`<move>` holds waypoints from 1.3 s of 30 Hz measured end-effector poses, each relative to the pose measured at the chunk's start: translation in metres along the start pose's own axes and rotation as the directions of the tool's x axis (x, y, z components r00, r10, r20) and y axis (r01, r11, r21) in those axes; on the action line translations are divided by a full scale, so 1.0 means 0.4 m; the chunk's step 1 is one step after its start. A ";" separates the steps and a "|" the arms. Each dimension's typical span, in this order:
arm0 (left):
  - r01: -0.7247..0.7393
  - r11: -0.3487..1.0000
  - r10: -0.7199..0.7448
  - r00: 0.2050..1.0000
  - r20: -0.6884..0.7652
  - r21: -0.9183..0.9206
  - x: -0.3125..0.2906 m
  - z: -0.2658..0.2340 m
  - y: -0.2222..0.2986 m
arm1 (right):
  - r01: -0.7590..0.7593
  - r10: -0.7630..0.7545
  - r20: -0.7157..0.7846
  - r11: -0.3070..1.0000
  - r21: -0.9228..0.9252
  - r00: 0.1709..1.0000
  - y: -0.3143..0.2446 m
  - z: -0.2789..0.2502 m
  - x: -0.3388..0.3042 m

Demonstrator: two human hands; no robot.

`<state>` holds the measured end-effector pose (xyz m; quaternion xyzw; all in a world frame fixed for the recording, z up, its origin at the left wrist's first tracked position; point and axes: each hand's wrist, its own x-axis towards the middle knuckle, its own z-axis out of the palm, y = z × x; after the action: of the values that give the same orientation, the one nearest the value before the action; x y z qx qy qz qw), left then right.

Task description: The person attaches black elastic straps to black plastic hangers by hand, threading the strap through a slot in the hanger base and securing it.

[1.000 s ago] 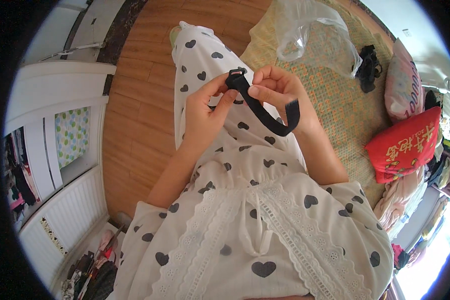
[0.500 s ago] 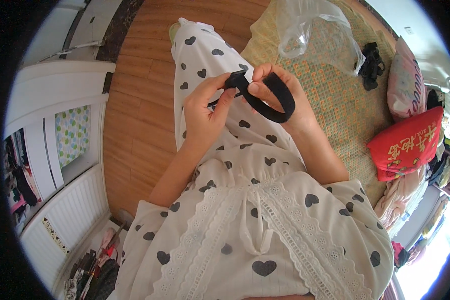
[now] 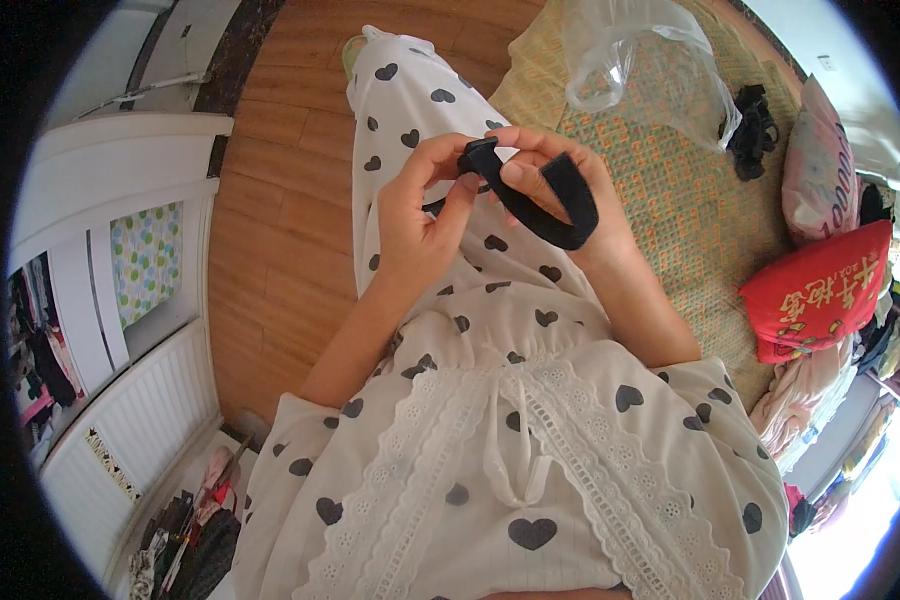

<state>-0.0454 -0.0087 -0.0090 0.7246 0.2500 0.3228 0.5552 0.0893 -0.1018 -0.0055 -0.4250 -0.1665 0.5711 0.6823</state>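
Above my lap, both hands hold a black strap (image 3: 560, 232) with a small buckle-like piece at its left end. My left hand (image 3: 417, 205) pinches that end between thumb and fingers. My right hand (image 3: 592, 190) grips the band close to the same piece, its thumb on top and fingers behind. The strap's free part curls round in a loop over my right palm. Part of a thin black loop shows beside my left fingers. What my right fingertips do behind the strap is hidden.
To the right lies a patterned mat (image 3: 670, 220) with a clear plastic bag (image 3: 650, 65), a black strappy bundle (image 3: 752, 130), a pink-white pillow (image 3: 818, 170) and a red cushion (image 3: 820, 290). Wooden floor (image 3: 270, 220) and white cabinets (image 3: 170, 370) are on the left.
My right fingers have moved in closer to the small end piece, nearer my left hand. The strap's loop has shifted slightly right and is still held.
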 end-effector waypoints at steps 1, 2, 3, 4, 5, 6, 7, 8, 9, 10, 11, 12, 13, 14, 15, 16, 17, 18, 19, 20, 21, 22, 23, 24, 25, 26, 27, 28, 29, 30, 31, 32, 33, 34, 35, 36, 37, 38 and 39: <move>-0.004 1.000 0.005 1.000 -0.011 0.031 -0.001 -0.001 -0.001 | 0.009 -0.009 0.006 1.000 0.007 1.000 0.001 -0.003 0.002; -0.008 0.998 0.010 1.000 -0.020 0.061 -0.001 -0.001 -0.001 | 0.008 -0.008 0.003 1.000 0.009 1.000 0.000 -0.002 0.001; -0.007 0.998 0.008 1.000 -0.018 0.060 0.000 0.000 0.001 | 0.042 -0.044 -0.024 0.995 -0.087 0.999 -0.002 0.000 0.000; -0.023 0.995 0.026 0.999 -0.034 0.096 0.001 0.002 0.004 | 0.073 -0.083 -0.048 0.980 -0.183 0.995 -0.004 0.004 -0.002; -0.038 0.990 0.045 0.998 -0.052 0.133 0.001 0.003 0.005 | 0.072 -0.081 -0.047 0.981 -0.182 0.996 -0.005 0.008 -0.003; -0.037 0.990 0.044 0.998 -0.053 0.134 0.000 0.002 0.003 | 0.084 -0.099 -0.061 0.975 -0.205 0.993 -0.006 0.014 -0.004; -0.058 0.983 0.070 0.995 -0.065 0.174 0.000 0.001 -0.001 | 0.097 -0.117 -0.075 0.969 -0.227 0.990 -0.007 0.018 -0.005; -0.080 0.974 0.098 0.992 -0.074 0.212 -0.001 0.001 -0.005 | 0.097 -0.116 -0.076 0.969 -0.227 0.990 -0.006 0.021 -0.006; -0.080 0.974 0.097 0.993 -0.073 0.212 -0.001 -0.001 -0.009 | 0.104 -0.129 -0.091 0.965 -0.241 0.987 -0.006 0.023 -0.006; -0.104 0.957 0.129 0.989 -0.073 0.272 -0.003 -0.003 -0.013 | 0.111 -0.142 -0.107 0.961 -0.255 0.984 -0.006 0.024 -0.007; -0.128 0.935 0.160 0.985 -0.071 0.330 -0.004 -0.004 -0.017 | 0.110 -0.141 -0.108 0.961 -0.255 0.984 -0.007 0.026 -0.008; -0.128 0.935 0.160 0.985 -0.071 0.330 -0.005 -0.004 -0.020 | 0.112 -0.141 -0.117 0.968 -0.225 0.983 -0.009 0.027 -0.008; -0.129 0.935 0.163 0.983 -0.078 0.330 -0.006 -0.004 -0.022 | 0.115 -0.141 -0.126 0.974 -0.196 0.982 -0.010 0.028 -0.009; -0.130 0.935 0.167 0.982 -0.086 0.330 -0.006 -0.004 -0.022 | 0.115 -0.141 -0.126 0.974 -0.195 0.982 -0.009 0.027 -0.010; -0.130 0.935 0.167 0.982 -0.086 0.330 -0.006 -0.003 -0.022 | 0.121 -0.147 -0.123 0.973 -0.197 0.981 -0.009 0.026 -0.011; -0.126 0.936 0.166 0.981 -0.096 0.330 -0.006 -0.001 -0.020 | 0.127 -0.153 -0.120 0.972 -0.200 0.981 -0.009 0.026 -0.012; -0.123 0.936 0.165 0.981 -0.104 0.329 -0.006 0.000 -0.019 | 0.128 -0.154 -0.121 0.972 -0.199 0.981 -0.008 0.027 -0.012; -0.123 0.936 0.165 0.981 -0.103 0.329 -0.007 0.002 -0.017 | 0.134 -0.165 -0.127 0.967 -0.219 0.978 -0.007 0.029 -0.013; -0.116 0.940 0.159 0.981 -0.110 0.321 -0.008 0.003 -0.015 | 0.141 -0.175 -0.132 0.961 -0.238 0.976 -0.007 0.030 -0.013; -0.108 0.943 0.152 0.982 -0.117 0.315 -0.009 0.004 -0.014 | 0.141 -0.175 -0.132 0.961 -0.237 0.976 -0.007 0.029 -0.013; -0.108 0.943 0.152 0.982 -0.116 0.316 -0.010 0.002 -0.015 | 0.102 -0.136 -0.135 0.967 -0.232 0.982 -0.007 0.026 -0.011; -0.130 0.927 0.172 0.981 -0.089 0.353 -0.011 -0.001 -0.017 | 0.063 -0.096 -0.137 0.972 -0.226 0.986 -0.007 0.024 -0.009; -0.153 0.909 0.191 0.980 -0.061 0.388 -0.011 -0.004 -0.018 | 0.063 -0.096 -0.138 0.972 -0.225 0.986 -0.006 0.022 -0.009; -0.153 0.909 0.190 0.980 -0.059 0.387 -0.011 -0.006 -0.020 | 0.075 -0.105 -0.134 0.974 -0.215 0.985 -0.003 0.020 -0.008; -0.169 0.902 0.207 0.977 -0.053 0.396 -0.009 -0.007 -0.023 | 0.087 -0.115 -0.129 0.975 -0.204 0.985 0.000 0.017 -0.008; -0.186 0.895 0.223 0.974 -0.047 0.405 -0.009 -0.008 -0.025 | 0.087 -0.115 -0.131 0.975 -0.204 0.985 0.001 0.015 -0.007; -0.186 0.895 0.223 0.974 -0.046 0.405 -0.009 -0.007 -0.023 | 0.079 -0.097 -0.116 0.985 -0.156 0.988 0.001 0.012 -0.007; -0.167 0.899 0.203 0.978 -0.046 0.404 -0.010 -0.007 -0.019 | 0.070 -0.081 -0.101 0.992 -0.107 0.992 0.002 0.010 -0.007; -0.149 0.903 0.182 0.982 -0.046 0.403 -0.010 -0.007 -0.016 | 0.070 -0.081 -0.101 0.992 -0.107 0.992 0.005 0.007 -0.006; -0.149 0.903 0.182 0.982 -0.045 0.403 -0.009 -0.007 -0.013 | 0.078 -0.087 -0.092 0.992 -0.096 0.992 0.008 0.004 -0.006; -0.152 0.901 0.184 0.982 -0.041 0.406 -0.008 -0.008 -0.010 | 0.087 -0.094 -0.082 0.992 -0.086 0.992 0.010 0.002 -0.006; -0.155 0.899 0.187 0.982 -0.038 0.409 -0.008 -0.009 -0.009 | 0.086 -0.093 -0.081 0.993 -0.086 0.992 0.007 0.004 -0.006; -0.154 0.899 0.186 0.982 -0.039 0.410 -0.006 -0.008 -0.010 | 0.030 -0.040 -0.110 0.995 -0.092 0.993 0.001 0.009 -0.007; -0.203 0.891 0.244 0.968 -0.052 0.405 -0.002 -0.005 -0.013 | -0.027 0.014 -0.138 0.995 -0.097 0.990 -0.002 0.011 -0.007; -0.252 0.881 0.300 0.952 -0.063 0.400 0.001 -0.003 -0.014 | -0.028 0.014 -0.139 0.995 -0.097 0.990 0.000 0.012 -0.006; -0.251 0.882 0.300 0.952 -0.063 0.400 0.002 -0.003 -0.014 | -0.018 0.006 -0.149 0.996 -0.082 0.989 0.005 0.013 -0.005; -0.262 0.871 0.306 0.951 -0.044 0.415 0.002 -0.004 -0.015 | -0.009 -0.002 -0.159 0.998 -0.068 0.987 0.009 0.012 -0.003; -0.273 0.861 0.313 0.949 -0.024 0.430 0.002 -0.004 -0.016 | -0.009 -0.002 -0.160 0.998 -0.067 0.987 0.014 0.006 -0.002; -0.273 0.861 0.312 0.950 -0.023 0.429 0.003 -0.004 -0.015 | -0.018 0.008 -0.150 0.998 -0.068 0.989 0.019 -0.002 0.000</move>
<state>-0.0458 -0.0051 -0.0143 0.8410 0.2260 0.3747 0.3183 0.0848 -0.1022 -0.0118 -0.4909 -0.1318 0.5359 0.6741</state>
